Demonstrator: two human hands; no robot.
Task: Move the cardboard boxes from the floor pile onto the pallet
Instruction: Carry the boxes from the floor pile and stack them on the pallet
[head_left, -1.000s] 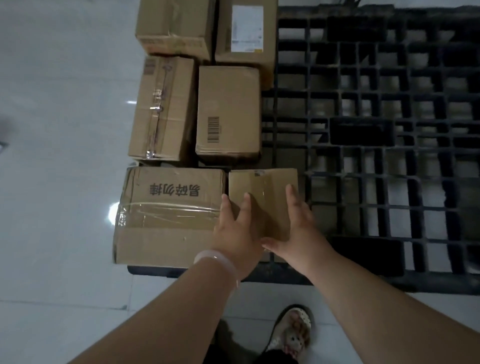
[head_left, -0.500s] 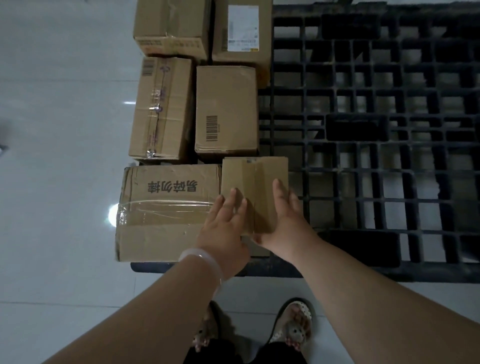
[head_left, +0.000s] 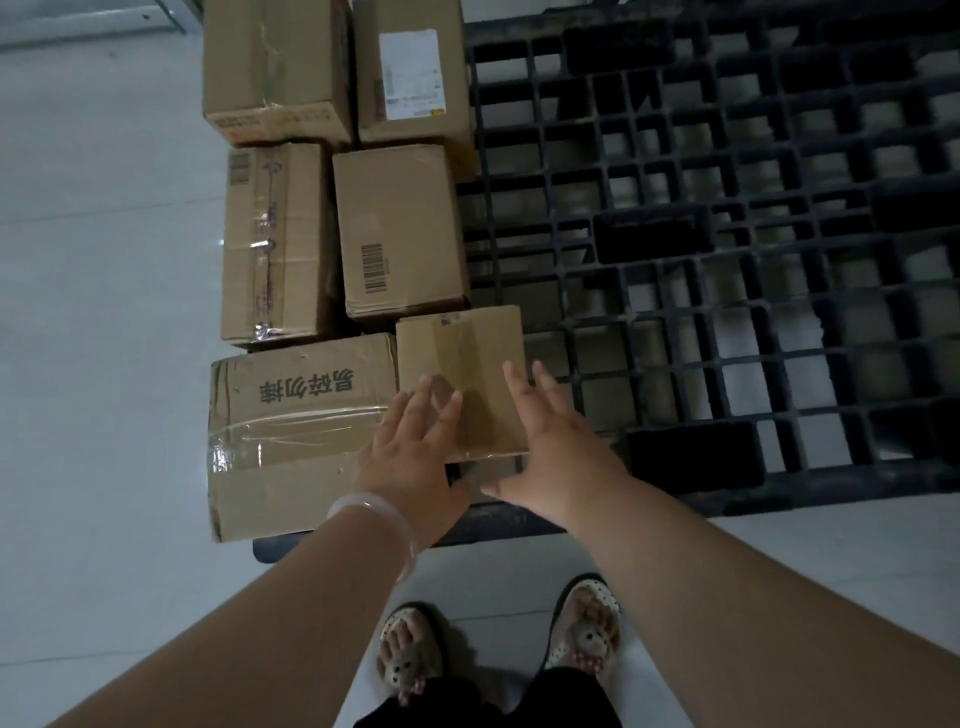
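Now your small taped box (head_left: 462, 374) sits at the pallet's (head_left: 727, 338) near edge, toward its left corner, just beside the large printed box (head_left: 296, 431). Your left hand (head_left: 410, 457) lies over the small box's near-left top, fingers straight and spread. Your right hand (head_left: 556, 457) runs along its right edge, fingers straight, thumb stretched out. Neither hand curls round it.

Bangle (head_left: 374, 512) — pale, translucent, smooth band, worn at wrist above left hand (head_left: 410, 457). Forearms (head_left: 260, 623) left bare by clothing. Left slipper (head_left: 408, 660) and right slipper (head_left: 587, 629) — open-toed, cream, dark-dotted, each topped by fuzzy grey animal figure. Black garment (head_left: 488, 701) seen over legs at bottom edge.
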